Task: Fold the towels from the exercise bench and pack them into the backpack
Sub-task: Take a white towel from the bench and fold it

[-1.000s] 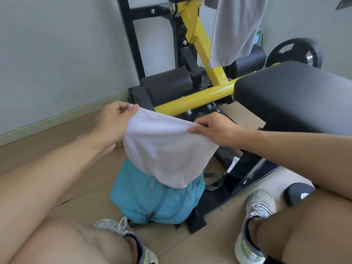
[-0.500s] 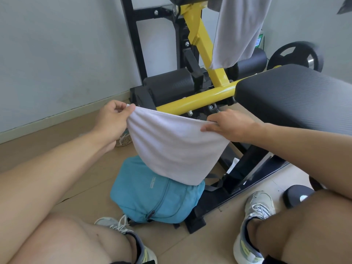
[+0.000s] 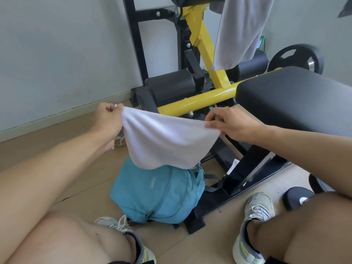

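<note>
A white towel (image 3: 167, 141), folded over, hangs in the air between my hands. My left hand (image 3: 107, 119) pinches its left top corner and my right hand (image 3: 228, 124) pinches its right top corner. Its lower edge droops onto the top of a teal backpack (image 3: 156, 193) that stands on the floor between my feet. Whether the backpack's top is open I cannot tell, since the towel hides it. A second white towel (image 3: 240, 31) hangs from the upper bar of the exercise bench (image 3: 297, 96) at the back.
The bench's yellow frame bar (image 3: 198, 101) and black base (image 3: 238, 180) run just behind and right of the backpack. A weight plate (image 3: 297, 60) leans at the far right. My shoes (image 3: 257, 221) rest on the wooden floor. A wall stands at the left.
My hands have spread apart, stretching the towel's top edge wider. The towel's lower edge has lifted a little, showing more of the backpack.
</note>
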The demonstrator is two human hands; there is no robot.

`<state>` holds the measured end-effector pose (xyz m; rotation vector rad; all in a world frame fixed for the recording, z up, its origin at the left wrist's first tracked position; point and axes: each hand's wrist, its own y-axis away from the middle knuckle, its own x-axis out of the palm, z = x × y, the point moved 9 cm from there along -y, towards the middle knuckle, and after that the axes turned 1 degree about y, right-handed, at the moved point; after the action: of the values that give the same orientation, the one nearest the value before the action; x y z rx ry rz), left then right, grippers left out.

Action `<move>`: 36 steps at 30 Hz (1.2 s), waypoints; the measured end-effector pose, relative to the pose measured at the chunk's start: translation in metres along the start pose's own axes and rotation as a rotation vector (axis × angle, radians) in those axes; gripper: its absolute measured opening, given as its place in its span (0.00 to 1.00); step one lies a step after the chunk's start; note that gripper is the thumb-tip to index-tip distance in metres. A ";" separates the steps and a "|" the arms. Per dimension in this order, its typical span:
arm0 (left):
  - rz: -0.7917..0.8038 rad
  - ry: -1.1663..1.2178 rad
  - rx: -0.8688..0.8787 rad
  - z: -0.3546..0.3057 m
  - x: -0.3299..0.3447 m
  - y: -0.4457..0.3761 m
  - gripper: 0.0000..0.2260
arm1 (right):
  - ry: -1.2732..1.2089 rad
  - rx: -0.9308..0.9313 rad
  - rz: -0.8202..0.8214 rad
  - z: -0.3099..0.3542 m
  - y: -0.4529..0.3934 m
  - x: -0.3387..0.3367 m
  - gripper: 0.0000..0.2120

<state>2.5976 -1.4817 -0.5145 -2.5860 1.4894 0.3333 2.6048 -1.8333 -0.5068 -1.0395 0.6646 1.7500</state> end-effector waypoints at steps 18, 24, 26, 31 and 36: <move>-0.001 -0.077 -0.047 0.009 -0.012 -0.004 0.14 | -0.093 0.092 0.187 0.005 0.010 0.023 0.18; 0.119 -0.014 -0.035 -0.009 0.015 0.021 0.13 | -0.950 0.300 0.062 0.032 0.013 0.012 0.21; 0.180 -0.022 0.003 -0.021 0.030 0.037 0.15 | -0.976 0.349 -0.024 0.037 0.014 0.009 0.16; 0.368 -0.019 0.169 -0.052 0.076 0.073 0.09 | -0.785 0.133 0.061 0.079 0.014 0.009 0.08; 0.498 -0.044 0.220 -0.056 0.080 0.078 0.11 | -0.444 -0.069 0.093 0.093 0.017 0.004 0.11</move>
<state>2.5760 -1.6008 -0.4818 -2.0063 2.0129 0.2549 2.5561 -1.7637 -0.4656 -0.6359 0.3781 2.0099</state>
